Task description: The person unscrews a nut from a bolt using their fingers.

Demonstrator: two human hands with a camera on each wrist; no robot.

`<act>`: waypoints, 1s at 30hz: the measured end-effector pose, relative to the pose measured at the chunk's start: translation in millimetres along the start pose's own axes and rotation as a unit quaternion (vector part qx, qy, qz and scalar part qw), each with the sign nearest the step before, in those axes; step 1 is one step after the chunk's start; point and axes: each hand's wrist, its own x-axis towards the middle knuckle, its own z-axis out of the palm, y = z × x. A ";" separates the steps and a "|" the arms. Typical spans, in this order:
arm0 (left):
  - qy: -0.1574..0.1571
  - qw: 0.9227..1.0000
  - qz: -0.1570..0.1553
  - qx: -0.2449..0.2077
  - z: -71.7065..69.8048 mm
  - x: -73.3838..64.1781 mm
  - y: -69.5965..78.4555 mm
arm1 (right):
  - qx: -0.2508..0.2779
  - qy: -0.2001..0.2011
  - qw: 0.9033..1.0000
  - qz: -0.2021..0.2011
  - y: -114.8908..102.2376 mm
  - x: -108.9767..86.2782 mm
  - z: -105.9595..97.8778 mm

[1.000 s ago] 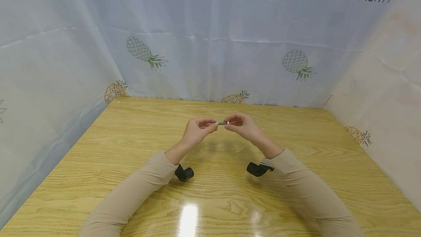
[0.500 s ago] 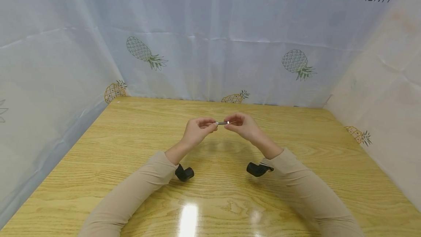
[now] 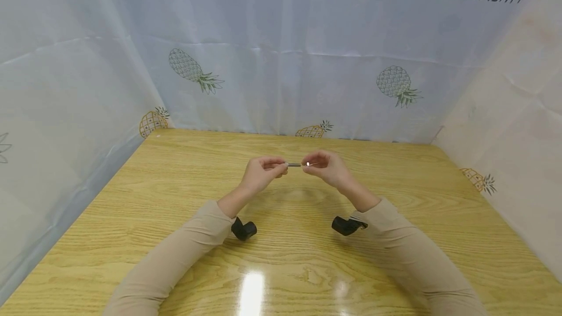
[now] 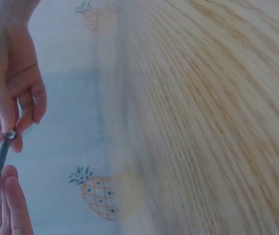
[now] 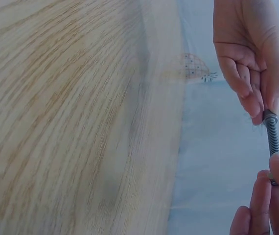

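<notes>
Both hands meet in the air above the table. In the head view, my left hand [image 3: 260, 175] pinches one end of a threaded metal bolt [image 3: 294, 165], gripping it by the head, as the right wrist view of the bolt [image 5: 272, 134] shows. My right hand [image 3: 330, 169] holds a small shiny nut [image 4: 11, 134] between thumb and fingers at the bolt's free end. Head-on, a narrow gap seems to separate bolt and right fingertips. From the left wrist the nut sits close to the bolt's tip; whether they touch I cannot tell.
The wood-grain table [image 3: 281, 267] spreads below the hands. Pale curtains [image 3: 281, 62] with pineapple prints hang at the back and both sides. A black wrist mount sticks out under the left sleeve [image 3: 197, 230] and another under the right sleeve [image 3: 397, 230].
My hands have drawn slightly apart, the left one going left and the right one right. The bolt has shifted left with my left hand, and the nut right with my right.
</notes>
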 end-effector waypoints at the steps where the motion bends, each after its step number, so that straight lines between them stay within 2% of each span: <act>1: -0.002 1.000 0.000 0.004 0.2 0.3 0.1 | 0.002 -0.002 1.000 0.001 -0.1 -0.1 0.0; 7: -0.009 1.000 0.002 0.022 1.2 0.7 0.8 | 0.007 -0.008 1.000 -0.001 0.1 -0.9 0.4; 19: -0.020 0.999 -0.002 0.027 1.0 0.5 -0.8 | -0.001 -0.014 1.000 0.005 6.3 -0.6 -1.3; 25: -0.022 0.999 0.002 0.038 0.7 1.4 -2.9 | -0.023 -0.016 1.000 -0.003 9.0 -1.1 -3.0; 30: -0.029 0.998 -0.010 0.047 -0.7 0.1 -2.1 | -0.044 -0.021 0.999 0.001 14.9 -1.1 -4.7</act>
